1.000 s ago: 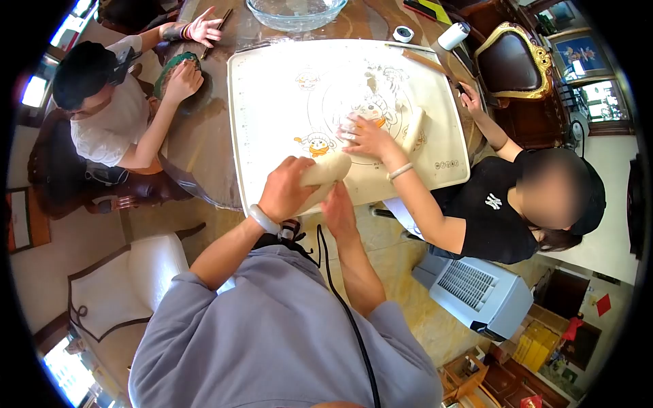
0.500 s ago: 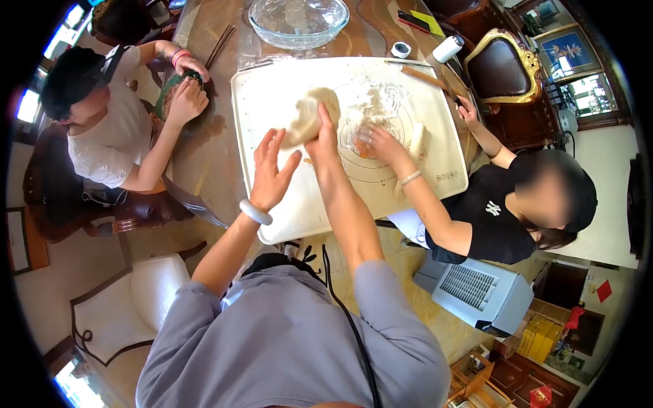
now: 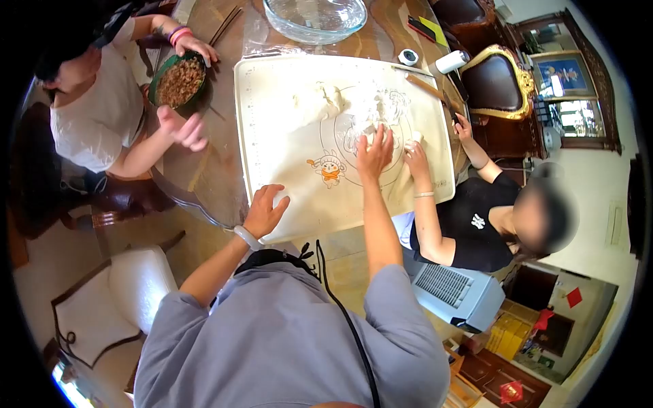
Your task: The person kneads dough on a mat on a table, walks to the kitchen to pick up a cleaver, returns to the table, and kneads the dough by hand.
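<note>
Centrally, a white printed mat (image 3: 286,190) is laid on a brown table (image 3: 221,156), its near edge turned toward the wearer.

Dough (image 3: 315,107): one pale lump, placed on the left half of the mat, beyond both of the wearer's hands; its outline is partly washed out by glare.

Flour (image 3: 386,109): white, scattered to the right of the dough across the printed rings.

Left hand (image 3: 266,211): released, fingers parted and slightly curved, positioned at the near left edge of the mat; whether the mat is touched cannot be told. A pale bangle (image 3: 247,238) is worn at the wrist.

Right hand (image 3: 375,155): fingers extended to the near edge of the flour; whether anything is grasped cannot be told.

Printed rabbit figure (image 3: 331,170): orange-scarfed, shown between the two hands.

Person at right, in black: one hand (image 3: 418,162) is set beside the wearer's right hand, a pale piece (image 3: 416,138) at its fingertips; the other (image 3: 464,128) is kept near a dark handle (image 3: 449,109).

Person at left, in white: a green bowl (image 3: 155,83) of brown filling (image 3: 182,83) is touched by one hand (image 3: 192,49); the other (image 3: 182,129) is raised just beside it.

Far side: a clear glass bowl (image 3: 316,37).
</note>
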{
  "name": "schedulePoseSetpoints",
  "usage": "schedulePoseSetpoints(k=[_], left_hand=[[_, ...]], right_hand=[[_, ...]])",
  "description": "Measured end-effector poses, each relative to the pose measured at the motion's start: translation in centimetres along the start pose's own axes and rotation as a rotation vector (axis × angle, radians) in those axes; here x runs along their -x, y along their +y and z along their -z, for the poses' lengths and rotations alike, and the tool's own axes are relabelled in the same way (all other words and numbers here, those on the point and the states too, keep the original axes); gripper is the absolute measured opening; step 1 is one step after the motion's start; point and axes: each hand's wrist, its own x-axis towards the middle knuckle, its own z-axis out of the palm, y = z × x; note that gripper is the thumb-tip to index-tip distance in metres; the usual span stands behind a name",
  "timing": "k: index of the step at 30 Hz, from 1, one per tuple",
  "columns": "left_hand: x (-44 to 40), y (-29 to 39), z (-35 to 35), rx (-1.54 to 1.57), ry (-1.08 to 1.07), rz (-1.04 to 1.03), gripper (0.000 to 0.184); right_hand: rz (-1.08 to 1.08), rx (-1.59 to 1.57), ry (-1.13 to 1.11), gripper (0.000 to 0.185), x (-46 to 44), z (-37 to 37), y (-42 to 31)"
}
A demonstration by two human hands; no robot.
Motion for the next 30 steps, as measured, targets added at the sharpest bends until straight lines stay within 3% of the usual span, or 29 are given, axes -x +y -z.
schedulePoseSetpoints(k=[2,5,6,9,14,17,21,22,25,28,30], left_hand=[[0.1,0.3,-0.8,-0.022,0.025,-0.022,0.035],[0.3,0.6,-1.6,-0.008,0.06,-0.019,0.032],[0.4,0.7,-1.9,0.01,0.072,-0.012,0.031],[0.5,1.0,-3.4,-0.005,0.152,-0.019,0.029],[-0.1,3.0,-6.8,0.045,0.143,-0.026,0.025],[-0.6,3.6,-8.6,0.084,0.133,-0.021,0.024],[-1.0,4.7,-9.9,0.136,0.182,0.011,0.025],[-1.2,4.8,-10.2,0.143,0.211,0.009,0.026],[-2.1,3.8,-11.2,0.152,0.275,-0.002,0.03],[-3.2,1.8,-12.2,0.16,0.285,0.032,0.035],[-3.8,1.6,-12.6,0.18,0.289,0.062,0.034]], right_hand=[[0.132,0.07,-0.05,0.06,-1.0,-0.3,3.7],[0.18,-0.065,-0.147,0.059,-1.6,-1.5,6.4],[0.23,-0.076,-0.064,0.056,-1.2,-1.6,6.2],[0.17,-0.298,-0.004,0.052,1.1,-1.7,5.8],[0.127,-0.247,0.029,0.045,1.0,-1.4,5.4],[0.116,-0.293,-0.149,0.04,-0.9,-0.7,5.3],[0.293,-0.385,-0.232,0.036,0.1,0.5,4.7],[0.432,-0.465,-0.195,0.034,1.3,1.0,4.2],[0.608,-0.55,-0.497,0.038,5.3,2.2,2.6],[0.553,-0.618,-0.283,0.04,7.3,2.4,1.7],[0.294,-0.706,-0.291,0.041,8.9,2.6,1.8]])
